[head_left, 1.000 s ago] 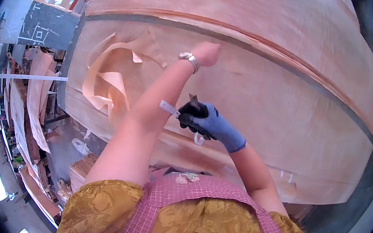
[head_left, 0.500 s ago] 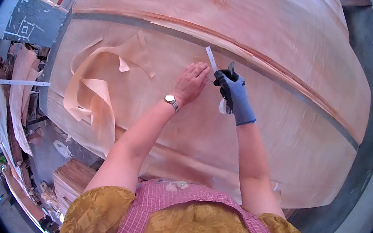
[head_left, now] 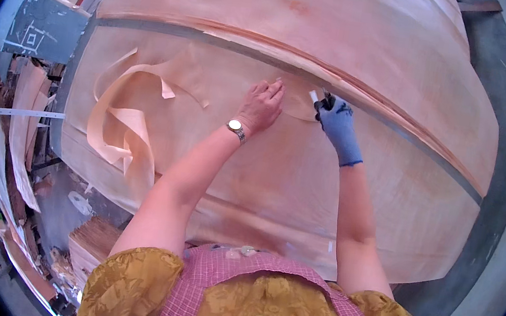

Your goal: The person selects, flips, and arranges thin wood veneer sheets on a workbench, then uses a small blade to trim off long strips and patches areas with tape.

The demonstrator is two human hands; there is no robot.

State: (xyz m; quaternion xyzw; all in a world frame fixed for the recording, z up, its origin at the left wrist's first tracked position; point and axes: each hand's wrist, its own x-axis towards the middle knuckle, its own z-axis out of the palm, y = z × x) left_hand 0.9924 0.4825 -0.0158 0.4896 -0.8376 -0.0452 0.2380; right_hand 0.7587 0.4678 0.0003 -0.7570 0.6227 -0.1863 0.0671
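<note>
My bare left hand [head_left: 261, 105], with a metal wristwatch, rests on a pale wood veneer sheet [head_left: 277, 167], fingers extended and lightly bent. Just right of it, my right hand [head_left: 336, 124] in a blue glove with dark palm grips a dark blade-like tool [head_left: 325, 95] and a short white strip [head_left: 313, 96]; exactly which fingers hold each is too small to tell. A faint curved edge shows in the veneer between my hands. Left of them lies a loose curling strip of thin veneer [head_left: 115, 119].
A long dark seam [head_left: 470, 192] with raised veneer edges crosses beyond my hands. At the left are a grey panel [head_left: 45, 25], stacked veneer offcuts [head_left: 26, 130] and a white perforated strip [head_left: 18, 112]. A block of stacked sheets [head_left: 91, 239] sits lower left, a grey border [head_left: 491, 250] at right.
My left hand has come down onto the sheet and shifted slightly up since half a second ago. My right hand has moved up, then rightward, with the tool and strip.
</note>
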